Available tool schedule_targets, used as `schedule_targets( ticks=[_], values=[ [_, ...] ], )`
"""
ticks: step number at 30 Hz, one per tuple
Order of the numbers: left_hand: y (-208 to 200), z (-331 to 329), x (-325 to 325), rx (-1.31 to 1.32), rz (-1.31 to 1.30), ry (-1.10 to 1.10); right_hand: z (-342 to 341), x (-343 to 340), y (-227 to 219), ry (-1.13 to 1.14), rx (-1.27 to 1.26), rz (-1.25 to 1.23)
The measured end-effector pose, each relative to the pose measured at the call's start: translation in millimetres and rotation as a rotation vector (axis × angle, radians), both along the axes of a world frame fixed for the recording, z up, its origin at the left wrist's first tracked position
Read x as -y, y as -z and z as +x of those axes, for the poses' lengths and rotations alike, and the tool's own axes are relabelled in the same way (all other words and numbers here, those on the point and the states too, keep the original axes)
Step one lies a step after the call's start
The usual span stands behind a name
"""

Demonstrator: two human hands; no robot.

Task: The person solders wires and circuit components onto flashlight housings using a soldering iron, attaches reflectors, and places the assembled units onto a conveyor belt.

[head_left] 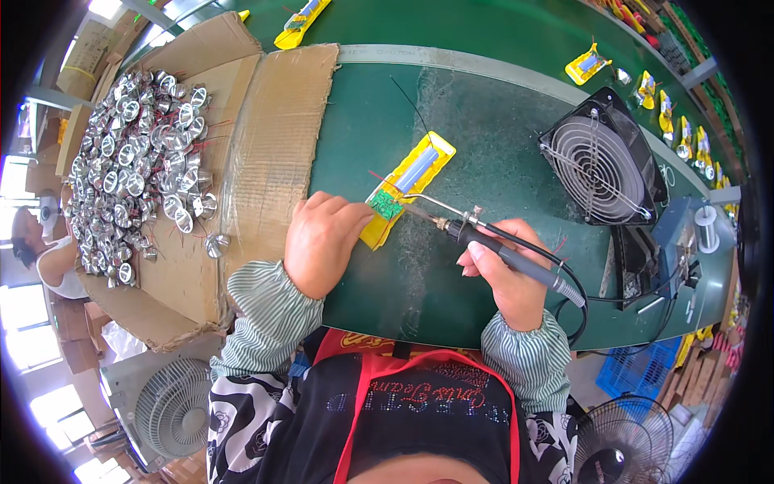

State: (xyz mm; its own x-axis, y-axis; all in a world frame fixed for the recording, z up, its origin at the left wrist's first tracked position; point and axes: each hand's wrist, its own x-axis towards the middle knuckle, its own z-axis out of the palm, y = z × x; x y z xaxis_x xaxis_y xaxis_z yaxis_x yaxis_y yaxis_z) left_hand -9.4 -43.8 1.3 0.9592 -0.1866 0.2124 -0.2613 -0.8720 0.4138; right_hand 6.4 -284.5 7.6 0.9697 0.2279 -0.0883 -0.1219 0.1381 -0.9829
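On the green bench lies a yellow plastic housing, slanted, with a blue cylindrical battery and a small green circuit board in it. A thin red wire and a dark wire stick out of it. My left hand is closed at the board's left edge, its fingertips pinching the board; the thumb is partly hidden. In my right hand is a soldering iron, gripped like a pen. Its tip reaches to the board's right side, and a thin curved metal feed tube runs above the tip.
An opened cardboard box at left holds many silver lamp reflectors. A black fan with a wire guard stands at right, near a solder spool and cables. More yellow housings lie along the far green belt.
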Motion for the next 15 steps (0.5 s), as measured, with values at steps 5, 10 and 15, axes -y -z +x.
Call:
schedule_targets(
  ticks=[5,10,15],
  values=[
    [-10,-9,5,0.035,0.127,-0.038,2,-1,4,-0.019,-0.033,0.017],
    [0,-1,1,0.043,0.000,-0.078,5,-3,7,-0.037,-0.032,0.023],
    [3,2,6,-0.011,-0.075,-0.078,4,-4,9,-0.039,-0.038,0.007]
  ],
)
